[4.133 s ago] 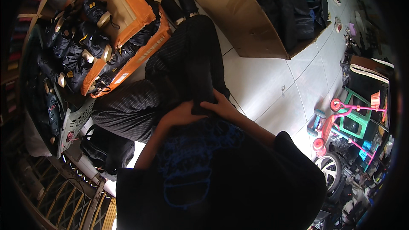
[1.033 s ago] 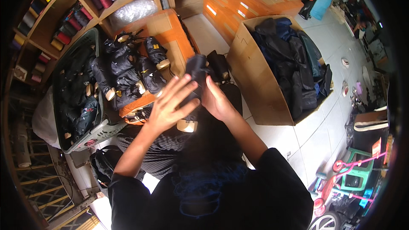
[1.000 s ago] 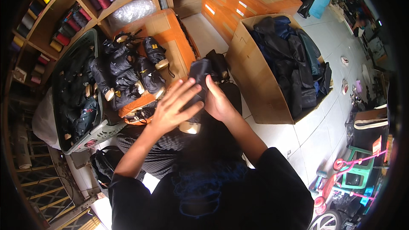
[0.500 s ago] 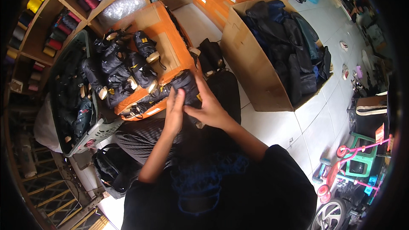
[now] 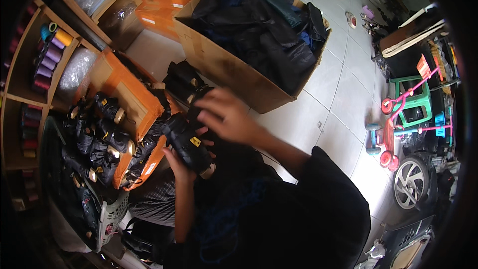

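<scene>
- The black shoe (image 5: 190,142) sits at picture centre, over the person's lap, its long axis running from 10 to 4 o'clock
- The left hand (image 5: 178,162) grips it from below at 7 o'clock, fingers clamped on the shoe
- The right hand (image 5: 226,117) rests on it from 2 o'clock, fingers spread loosely apart
- An orange box (image 5: 130,94) of similar shoes lies at 9 o'clock; a cardboard box (image 5: 219,65) of dark bags at 1 o'clock

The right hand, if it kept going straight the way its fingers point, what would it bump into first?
Probably the black bundle that the left hand holds: the right hand has its fingers aimed left, just above it. Past that lies the orange box. Depth is hard to judge.
</scene>
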Demonstrator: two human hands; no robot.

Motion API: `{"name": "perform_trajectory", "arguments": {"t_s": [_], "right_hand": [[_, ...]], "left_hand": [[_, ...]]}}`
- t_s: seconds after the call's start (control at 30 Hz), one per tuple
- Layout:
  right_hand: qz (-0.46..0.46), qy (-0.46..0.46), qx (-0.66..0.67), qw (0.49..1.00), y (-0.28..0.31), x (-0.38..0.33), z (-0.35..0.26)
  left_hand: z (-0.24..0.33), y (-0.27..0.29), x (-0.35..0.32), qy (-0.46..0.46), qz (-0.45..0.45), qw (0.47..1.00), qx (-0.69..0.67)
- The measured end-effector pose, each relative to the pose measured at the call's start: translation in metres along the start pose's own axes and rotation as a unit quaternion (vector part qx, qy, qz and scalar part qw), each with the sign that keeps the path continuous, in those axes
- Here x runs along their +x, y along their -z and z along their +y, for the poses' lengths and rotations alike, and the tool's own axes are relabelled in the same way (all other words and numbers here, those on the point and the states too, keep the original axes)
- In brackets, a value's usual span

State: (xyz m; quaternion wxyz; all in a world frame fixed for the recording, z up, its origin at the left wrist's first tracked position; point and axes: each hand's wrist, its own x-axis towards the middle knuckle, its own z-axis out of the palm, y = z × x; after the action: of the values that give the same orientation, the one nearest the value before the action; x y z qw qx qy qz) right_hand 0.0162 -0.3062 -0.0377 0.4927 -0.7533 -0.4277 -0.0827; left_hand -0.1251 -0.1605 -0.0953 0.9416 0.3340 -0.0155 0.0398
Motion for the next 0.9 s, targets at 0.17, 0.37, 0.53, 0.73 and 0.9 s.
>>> {"name": "perform_trajectory", "arguments": {"t_s": [0.17, 0.37, 0.53, 0.73, 0.9], "right_hand": [[0.157, -0.172, -0.368, 0.9, 0.104, 0.027, 0.041], [0.118, -0.201, -0.423, 0.876, 0.137, 0.009, 0.082], [0.206, -0.045, -0.181, 0.961, 0.132, 0.018, 0.036], [0.16, -0.054, 0.008, 0.986, 0.051, 0.002, 0.007], [0.077, -0.107, 0.049, 0.99, -0.007, -0.032, 0.044]], "left_hand": [[-0.012, -0.004, -0.002, 0.043, 0.097, 0.993, 0.059], [-0.014, -0.01, -0.005, 0.047, 0.121, 0.991, 0.022], [-0.014, -0.007, -0.013, 0.057, 0.11, 0.992, 0.017], [0.001, -0.023, -0.015, 0.044, 0.024, 0.999, 0.022], [0.011, -0.022, -0.033, 0.102, 0.034, 0.993, 0.053]]}}
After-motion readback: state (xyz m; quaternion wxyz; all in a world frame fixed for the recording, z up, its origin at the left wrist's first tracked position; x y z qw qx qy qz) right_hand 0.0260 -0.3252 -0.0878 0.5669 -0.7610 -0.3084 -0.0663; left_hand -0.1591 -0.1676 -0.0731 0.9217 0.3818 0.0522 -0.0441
